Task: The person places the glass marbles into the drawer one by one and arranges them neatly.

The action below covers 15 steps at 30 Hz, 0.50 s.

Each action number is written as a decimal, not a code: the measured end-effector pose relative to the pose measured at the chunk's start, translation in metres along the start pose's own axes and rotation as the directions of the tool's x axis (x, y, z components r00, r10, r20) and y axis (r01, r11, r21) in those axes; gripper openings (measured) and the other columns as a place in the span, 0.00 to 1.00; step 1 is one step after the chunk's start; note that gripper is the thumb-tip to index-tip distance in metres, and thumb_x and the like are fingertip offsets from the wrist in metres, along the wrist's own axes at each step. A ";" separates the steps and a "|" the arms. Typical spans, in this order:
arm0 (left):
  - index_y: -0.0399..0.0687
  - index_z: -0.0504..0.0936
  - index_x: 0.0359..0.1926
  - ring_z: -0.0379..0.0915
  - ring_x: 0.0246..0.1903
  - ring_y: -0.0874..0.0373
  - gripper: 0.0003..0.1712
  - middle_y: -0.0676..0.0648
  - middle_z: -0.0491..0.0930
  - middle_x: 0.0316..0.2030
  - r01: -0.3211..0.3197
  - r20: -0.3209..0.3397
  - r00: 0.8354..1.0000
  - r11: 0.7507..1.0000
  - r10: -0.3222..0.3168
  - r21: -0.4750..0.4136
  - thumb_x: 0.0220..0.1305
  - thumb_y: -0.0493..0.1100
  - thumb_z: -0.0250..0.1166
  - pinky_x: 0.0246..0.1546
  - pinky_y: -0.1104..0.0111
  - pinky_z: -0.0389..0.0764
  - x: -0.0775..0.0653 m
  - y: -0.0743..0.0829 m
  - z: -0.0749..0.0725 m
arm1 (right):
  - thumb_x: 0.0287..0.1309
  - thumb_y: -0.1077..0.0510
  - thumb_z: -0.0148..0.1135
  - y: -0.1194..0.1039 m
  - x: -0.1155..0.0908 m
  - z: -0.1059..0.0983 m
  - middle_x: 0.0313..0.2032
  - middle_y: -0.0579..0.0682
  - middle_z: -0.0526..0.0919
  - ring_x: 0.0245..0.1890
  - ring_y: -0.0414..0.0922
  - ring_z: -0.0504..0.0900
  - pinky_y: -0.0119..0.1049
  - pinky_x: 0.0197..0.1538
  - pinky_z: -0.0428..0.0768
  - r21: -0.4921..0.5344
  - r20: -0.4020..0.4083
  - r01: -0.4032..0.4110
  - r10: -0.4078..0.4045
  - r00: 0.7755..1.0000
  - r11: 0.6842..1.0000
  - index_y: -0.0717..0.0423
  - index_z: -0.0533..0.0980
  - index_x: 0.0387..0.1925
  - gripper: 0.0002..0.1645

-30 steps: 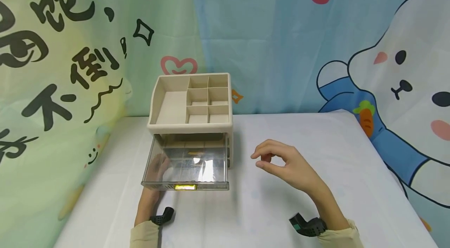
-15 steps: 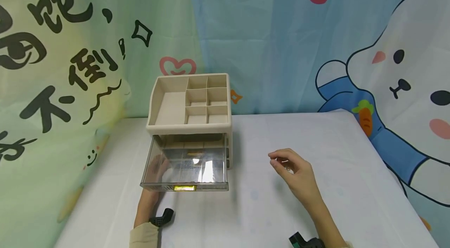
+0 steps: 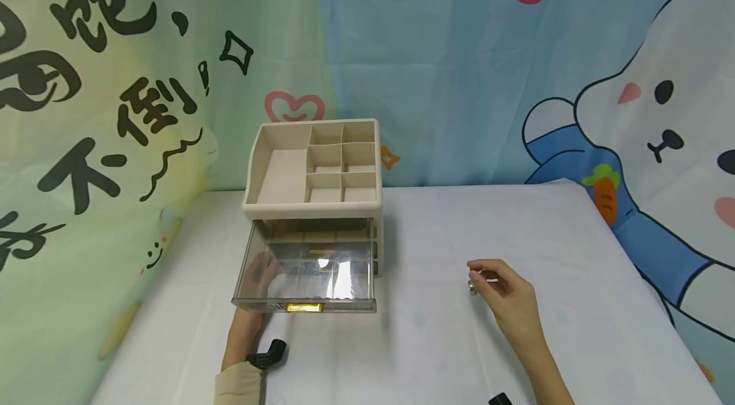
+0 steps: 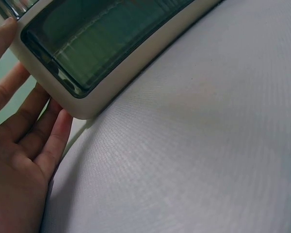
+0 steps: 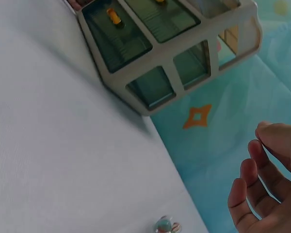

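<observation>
A cream desktop organizer (image 3: 312, 208) with open compartments on top stands on the table. Its clear upper drawer (image 3: 304, 306), with a yellow handle, is pulled out toward me. My left hand (image 4: 26, 141) rests against the organizer's left side, fingers mostly straight and the thumb at the front edge; in the head view it shows through the drawer. To the right, my right hand (image 3: 508, 303) hovers with loosely bent fingers, thumb near the index fingertip and nothing visibly between them. Small shiny glass-like pieces (image 5: 166, 225) lie on the table below it, apart from the fingers.
White cloth covers the table (image 3: 436, 367). Behind it hangs a printed curtain (image 3: 425, 73) with a cartoon rabbit and lettering. Lower drawers with orange-yellow handles (image 5: 114, 16) sit closed under the pulled-out one.
My right hand has moved right and toward me, away from the organizer. The shiny pieces show beside its fingertips. The left hand and the drawer have stayed put.
</observation>
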<state>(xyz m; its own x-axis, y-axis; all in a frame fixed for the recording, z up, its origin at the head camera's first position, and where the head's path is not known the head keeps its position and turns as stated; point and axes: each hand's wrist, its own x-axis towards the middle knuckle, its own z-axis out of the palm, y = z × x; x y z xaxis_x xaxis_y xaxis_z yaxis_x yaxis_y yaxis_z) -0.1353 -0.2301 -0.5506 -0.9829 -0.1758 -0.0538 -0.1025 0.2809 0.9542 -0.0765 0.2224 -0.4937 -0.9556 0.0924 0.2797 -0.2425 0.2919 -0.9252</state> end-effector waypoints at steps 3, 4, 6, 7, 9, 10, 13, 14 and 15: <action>0.54 0.74 0.71 0.71 0.64 0.53 0.31 0.44 0.78 0.66 -0.001 0.003 1.000 1.000 0.001 -0.007 0.75 0.62 0.58 0.72 0.52 0.65 -0.001 0.002 0.000 | 0.67 0.66 0.67 0.003 -0.002 -0.001 0.43 0.33 0.85 0.40 0.33 0.84 0.21 0.44 0.81 -0.049 -0.050 -0.029 0.027 0.998 0.998 0.61 0.83 0.52 0.13; 0.53 0.74 0.71 0.71 0.64 0.53 0.31 0.44 0.77 0.66 0.000 0.006 1.000 1.000 0.000 -0.013 0.76 0.62 0.58 0.72 0.52 0.65 -0.001 0.003 0.000 | 0.67 0.65 0.68 0.004 -0.002 -0.001 0.43 0.33 0.86 0.41 0.32 0.83 0.20 0.45 0.80 -0.068 -0.067 -0.038 0.034 0.997 0.997 0.59 0.83 0.52 0.13; 0.53 0.73 0.71 0.71 0.64 0.53 0.31 0.44 0.77 0.67 0.006 0.006 1.000 1.000 -0.006 -0.023 0.76 0.61 0.58 0.72 0.52 0.65 -0.001 0.004 0.000 | 0.66 0.65 0.69 0.006 -0.003 -0.001 0.43 0.35 0.87 0.41 0.30 0.81 0.18 0.46 0.79 -0.116 -0.100 -0.052 0.040 0.994 0.992 0.57 0.84 0.52 0.14; 0.52 0.74 0.71 0.70 0.64 0.53 0.31 0.44 0.77 0.67 0.010 0.007 1.000 0.999 -0.010 -0.034 0.76 0.60 0.59 0.72 0.52 0.64 -0.001 0.005 0.001 | 0.66 0.65 0.69 0.007 -0.004 -0.001 0.42 0.38 0.87 0.41 0.30 0.80 0.18 0.45 0.78 -0.142 -0.114 -0.058 0.042 0.993 0.988 0.56 0.84 0.52 0.14; 0.51 0.73 0.71 0.70 0.65 0.53 0.30 0.43 0.76 0.67 0.016 0.007 1.000 0.999 -0.016 -0.040 0.76 0.58 0.59 0.73 0.52 0.63 -0.001 0.006 0.001 | 0.65 0.64 0.70 0.010 -0.006 -0.001 0.42 0.44 0.87 0.39 0.30 0.79 0.18 0.44 0.76 -0.192 -0.138 -0.078 0.052 0.989 0.978 0.56 0.84 0.52 0.14; 0.51 0.73 0.71 0.69 0.65 0.54 0.30 0.43 0.76 0.67 0.020 0.005 1.000 0.999 -0.020 -0.041 0.75 0.57 0.59 0.73 0.52 0.63 -0.001 0.006 0.001 | 0.65 0.64 0.70 0.012 -0.007 -0.001 0.42 0.46 0.87 0.38 0.30 0.78 0.18 0.43 0.76 -0.211 -0.150 -0.089 0.058 0.987 0.973 0.56 0.84 0.52 0.14; 0.49 0.74 0.71 0.69 0.65 0.54 0.30 0.41 0.76 0.67 0.018 0.002 1.000 0.999 -0.018 -0.033 0.76 0.56 0.59 0.72 0.53 0.63 0.000 0.006 0.001 | 0.65 0.63 0.71 0.015 -0.010 0.001 0.42 0.50 0.86 0.36 0.31 0.77 0.18 0.41 0.74 -0.252 -0.175 -0.138 0.096 0.980 0.958 0.55 0.84 0.52 0.14; 0.48 0.74 0.70 0.70 0.64 0.54 0.29 0.41 0.77 0.67 0.015 0.000 1.000 0.999 -0.015 -0.033 0.76 0.56 0.59 0.72 0.53 0.63 0.000 0.006 0.001 | 0.64 0.63 0.71 0.017 -0.011 0.001 0.41 0.51 0.86 0.35 0.30 0.77 0.18 0.40 0.74 -0.260 -0.182 -0.153 0.107 0.977 0.953 0.55 0.84 0.52 0.14; 0.47 0.75 0.70 0.71 0.63 0.54 0.29 0.40 0.77 0.66 0.013 -0.003 1.000 0.999 -0.013 -0.036 0.76 0.56 0.59 0.71 0.54 0.64 0.000 0.006 0.000 | 0.65 0.62 0.71 0.017 -0.012 0.002 0.41 0.51 0.87 0.35 0.31 0.77 0.18 0.40 0.74 -0.268 -0.188 -0.174 0.126 0.974 0.947 0.54 0.84 0.51 0.14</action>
<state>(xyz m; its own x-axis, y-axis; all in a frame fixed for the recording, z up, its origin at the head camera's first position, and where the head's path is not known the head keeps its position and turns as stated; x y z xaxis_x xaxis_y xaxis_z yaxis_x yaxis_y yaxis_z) -0.1357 -0.2280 -0.5453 -0.9811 -0.1822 -0.0659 -0.1100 0.2442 0.9635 -0.0696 0.2241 -0.5133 -0.9298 0.3061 0.2042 -0.0183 0.5157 -0.8566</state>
